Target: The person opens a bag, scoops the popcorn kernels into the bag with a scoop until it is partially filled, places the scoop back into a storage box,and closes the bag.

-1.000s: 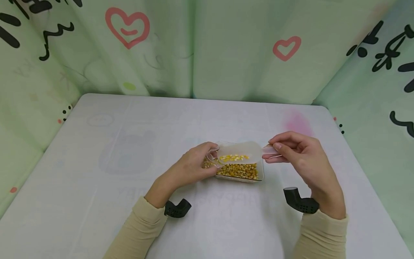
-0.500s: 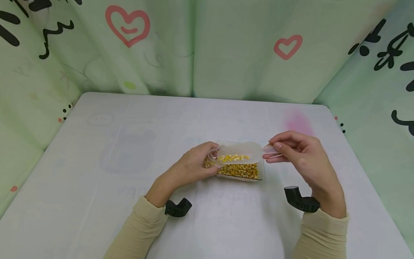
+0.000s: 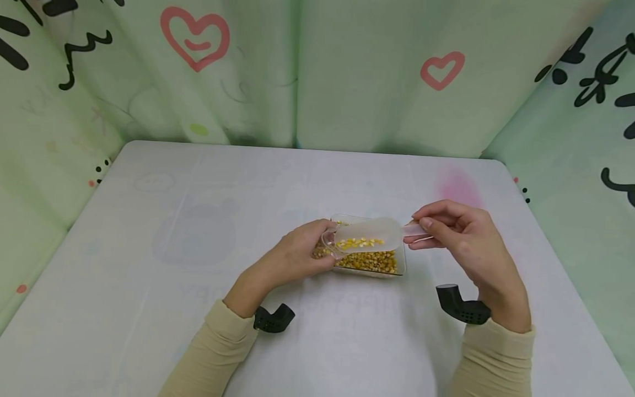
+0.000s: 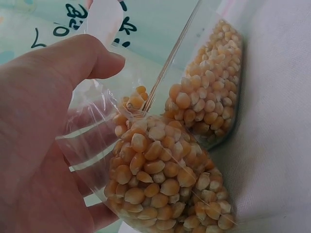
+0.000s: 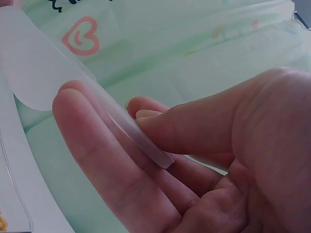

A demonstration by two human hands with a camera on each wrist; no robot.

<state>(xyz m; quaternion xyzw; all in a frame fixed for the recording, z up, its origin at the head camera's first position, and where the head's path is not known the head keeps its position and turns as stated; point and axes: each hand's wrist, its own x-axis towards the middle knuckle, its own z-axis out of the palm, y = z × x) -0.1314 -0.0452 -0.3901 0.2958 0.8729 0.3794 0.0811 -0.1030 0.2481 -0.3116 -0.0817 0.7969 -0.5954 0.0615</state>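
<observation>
My left hand grips the mouth of a clear plastic bag filled with corn kernels, its thumb on one side and fingers on the other. Beside the bag stands a clear rectangular container with a bed of corn kernels inside. Between thumb and fingers, my right hand pinches the handle of a translucent scoop. The scoop is held above the container with its front end at the bag's mouth, and a small line of kernels lies in it.
A white tabletop carries everything, with a pink patch at the back right. Green curtains with hearts and dark marks hang behind and at both sides. A black wrist device sits on each wrist.
A few kernels now show at the container's back left, behind the scoop. The bag's mouth and scoop have shifted very slightly; both hands keep their holds.
</observation>
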